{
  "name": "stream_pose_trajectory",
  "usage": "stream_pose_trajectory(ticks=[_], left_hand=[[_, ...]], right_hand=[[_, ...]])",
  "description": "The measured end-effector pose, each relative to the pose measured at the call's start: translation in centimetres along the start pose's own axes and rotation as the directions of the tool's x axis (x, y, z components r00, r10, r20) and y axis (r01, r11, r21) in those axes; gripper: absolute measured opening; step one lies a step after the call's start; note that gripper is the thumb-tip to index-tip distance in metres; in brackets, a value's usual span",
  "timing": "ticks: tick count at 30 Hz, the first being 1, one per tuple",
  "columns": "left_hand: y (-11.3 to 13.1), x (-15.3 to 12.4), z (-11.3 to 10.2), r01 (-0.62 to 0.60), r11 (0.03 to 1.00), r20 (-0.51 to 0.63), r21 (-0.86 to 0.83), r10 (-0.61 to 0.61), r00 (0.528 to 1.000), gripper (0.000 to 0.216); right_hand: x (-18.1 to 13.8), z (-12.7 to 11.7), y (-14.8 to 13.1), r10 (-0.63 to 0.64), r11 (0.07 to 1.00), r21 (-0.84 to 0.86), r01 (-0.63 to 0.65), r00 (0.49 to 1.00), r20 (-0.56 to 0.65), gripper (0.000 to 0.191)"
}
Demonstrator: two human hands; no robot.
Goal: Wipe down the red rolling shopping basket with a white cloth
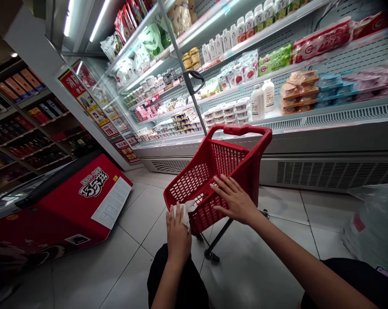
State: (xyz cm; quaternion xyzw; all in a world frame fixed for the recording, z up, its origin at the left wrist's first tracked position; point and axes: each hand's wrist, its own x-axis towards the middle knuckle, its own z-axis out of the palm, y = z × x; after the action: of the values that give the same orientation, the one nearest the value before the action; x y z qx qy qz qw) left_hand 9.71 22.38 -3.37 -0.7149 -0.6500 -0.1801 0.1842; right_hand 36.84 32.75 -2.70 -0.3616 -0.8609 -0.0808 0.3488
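Observation:
A red plastic shopping cart (228, 156) stands in front of me, tilted in the view, with a perforated basket on dark metal legs. My left hand (178, 229) presses a crumpled white cloth (185, 214) onto the basket's near left corner. Its fingers bend over the rim with the cloth beneath them, and the cloth's exact kind is unclear. Along the near side rim lies my right hand (234, 201), fingers spread and nothing in them. The basket's bottom is mostly hidden.
Behind the cart runs an open refrigerated shelf (310, 141) with bottles, cups and packs. A red freezer chest (68, 206) stands at left, near wall shelves (23, 116) with boxes. Something in clear plastic wrap (374, 227) sits at right on the tiled floor (132, 253).

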Motion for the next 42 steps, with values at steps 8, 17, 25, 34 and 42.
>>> stream_pose_trajectory(ticks=[8, 17, 25, 34, 42], left_hand=[[6.9, 1.8, 2.1, 0.044, 0.999, -0.072, -0.024, -0.045, 0.996, 0.079], [6.9, 2.5, 1.7, -0.241, 0.97, -0.023, 0.037, 0.242, 0.97, 0.084], [4.0, 1.6, 0.5, -0.084, 0.996, -0.053, -0.043, 0.082, 0.995, 0.078], [10.1, 6.1, 1.9, -0.076, 0.943, 0.089, -0.325, 0.11, 0.99, 0.075], [11.2, 8.2, 0.7, -0.061, 0.792, 0.192, -0.608, 0.221, 0.956, 0.086]], right_hand=[[0.1, 0.7, -0.7, 0.061, 0.998, 0.029, -0.06, 0.998, -0.011, 0.073], [-0.7, -0.5, 0.3, 0.027, 0.999, 0.025, -0.026, 0.999, -0.041, 0.069], [-0.5, -1.1, -1.0, 0.014, 0.997, 0.073, -0.012, 1.0, -0.026, 0.068], [1.4, -2.0, -3.2, -0.174, 0.977, 0.13, 0.168, 0.984, 0.038, 0.094], [1.9, -3.0, -3.2, -0.206, 0.975, 0.084, 0.204, 0.978, 0.015, 0.08]])
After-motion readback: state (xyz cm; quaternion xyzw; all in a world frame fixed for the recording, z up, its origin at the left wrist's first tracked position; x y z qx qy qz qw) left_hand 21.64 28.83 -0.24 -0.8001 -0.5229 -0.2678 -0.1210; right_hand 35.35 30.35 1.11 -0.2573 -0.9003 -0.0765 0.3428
